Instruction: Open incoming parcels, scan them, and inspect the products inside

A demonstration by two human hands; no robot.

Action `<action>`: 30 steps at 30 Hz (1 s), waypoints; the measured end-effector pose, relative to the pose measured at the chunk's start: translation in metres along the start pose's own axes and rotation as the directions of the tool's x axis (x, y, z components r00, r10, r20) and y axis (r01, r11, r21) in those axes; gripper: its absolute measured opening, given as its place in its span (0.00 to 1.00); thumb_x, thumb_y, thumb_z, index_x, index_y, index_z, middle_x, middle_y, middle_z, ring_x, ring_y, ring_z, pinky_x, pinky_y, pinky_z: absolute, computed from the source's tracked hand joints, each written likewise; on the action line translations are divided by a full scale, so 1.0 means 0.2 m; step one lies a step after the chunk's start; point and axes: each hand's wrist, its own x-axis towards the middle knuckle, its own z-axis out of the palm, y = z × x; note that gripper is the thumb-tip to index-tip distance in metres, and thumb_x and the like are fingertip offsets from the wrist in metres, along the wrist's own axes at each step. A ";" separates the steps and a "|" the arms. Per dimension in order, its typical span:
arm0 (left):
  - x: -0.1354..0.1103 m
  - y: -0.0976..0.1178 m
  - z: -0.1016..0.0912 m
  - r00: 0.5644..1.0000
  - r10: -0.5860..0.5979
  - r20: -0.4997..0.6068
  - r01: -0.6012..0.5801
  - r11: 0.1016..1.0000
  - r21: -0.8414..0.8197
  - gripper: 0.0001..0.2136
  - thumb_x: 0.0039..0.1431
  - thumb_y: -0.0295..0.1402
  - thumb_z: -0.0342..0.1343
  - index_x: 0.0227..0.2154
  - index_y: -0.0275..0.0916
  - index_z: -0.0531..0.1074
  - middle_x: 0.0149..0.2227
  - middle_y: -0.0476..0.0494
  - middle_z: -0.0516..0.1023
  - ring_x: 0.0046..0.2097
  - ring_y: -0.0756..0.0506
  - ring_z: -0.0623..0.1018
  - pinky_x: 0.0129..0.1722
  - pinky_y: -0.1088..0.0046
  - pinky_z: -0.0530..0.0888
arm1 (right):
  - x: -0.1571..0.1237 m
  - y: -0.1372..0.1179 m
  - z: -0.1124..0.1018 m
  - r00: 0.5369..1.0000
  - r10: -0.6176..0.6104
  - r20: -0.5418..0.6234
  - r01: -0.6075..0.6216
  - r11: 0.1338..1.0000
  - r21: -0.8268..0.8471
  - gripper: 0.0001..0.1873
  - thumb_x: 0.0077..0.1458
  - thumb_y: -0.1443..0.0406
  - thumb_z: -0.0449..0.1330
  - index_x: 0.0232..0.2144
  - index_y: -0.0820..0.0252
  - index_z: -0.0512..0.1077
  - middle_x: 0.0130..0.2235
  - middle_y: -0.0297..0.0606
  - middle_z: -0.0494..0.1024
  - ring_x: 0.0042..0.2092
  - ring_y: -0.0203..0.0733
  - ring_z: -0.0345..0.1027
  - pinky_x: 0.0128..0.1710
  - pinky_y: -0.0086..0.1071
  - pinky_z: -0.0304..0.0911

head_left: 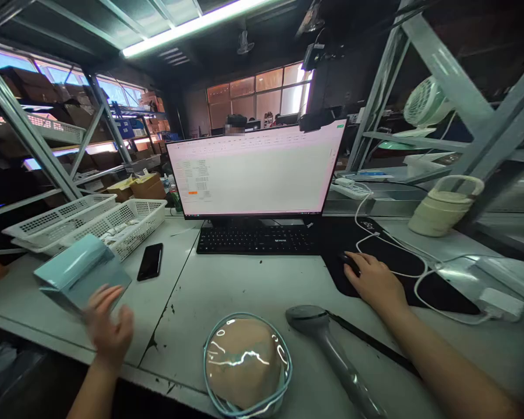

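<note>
My left hand (109, 326) is at the near side of a light blue box (81, 273), its fingers loosely bent and the thumb apart. Motion smears this hand a little, and whether its fingertips touch the box cannot be told. On the right, my right hand (375, 282) rests over a black computer mouse (350, 263) on a black mouse pad (439, 294). In front of me lies a round, brown item in clear wrap with a pale blue rim (244, 364). Beside it is a grey handheld barcode scanner (332, 349).
A monitor (262, 174) with a spreadsheet stands behind a black keyboard (257, 240). A phone (151, 262) lies near white plastic baskets (135, 224). White cables (419, 262), a white adapter (502, 304) and a cream handled cup (441, 209) are at right.
</note>
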 end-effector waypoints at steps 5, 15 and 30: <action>0.13 0.32 0.58 0.677 0.372 0.635 -0.280 0.928 -0.245 0.19 0.60 0.19 0.43 0.44 0.43 0.74 0.44 0.43 0.80 0.53 0.42 0.77 0.63 0.52 0.68 | 0.00 -0.02 -0.02 0.998 0.034 0.057 -0.033 0.999 -0.023 0.26 0.65 0.55 0.48 0.56 0.62 0.74 0.54 0.53 0.75 0.47 0.57 0.71 0.43 0.46 0.68; 0.07 0.40 1.18 0.668 0.118 0.735 -0.169 0.986 -0.004 0.17 0.57 0.36 0.62 0.48 0.37 0.71 0.63 0.31 0.67 0.68 0.32 0.62 0.69 0.44 0.55 | 0.00 -0.01 -0.02 0.998 0.034 0.053 -0.032 0.999 -0.026 0.27 0.64 0.54 0.49 0.57 0.61 0.73 0.54 0.50 0.76 0.48 0.59 0.72 0.43 0.47 0.70; 0.08 0.35 1.25 0.727 -0.130 0.675 -0.013 0.979 0.203 0.33 0.58 0.49 0.61 0.61 0.36 0.64 0.71 0.29 0.52 0.70 0.29 0.57 0.68 0.50 0.61 | -0.01 -0.06 -0.08 0.993 0.061 0.096 -0.059 0.998 -0.024 0.28 0.65 0.54 0.48 0.59 0.63 0.71 0.55 0.52 0.75 0.50 0.59 0.71 0.44 0.47 0.69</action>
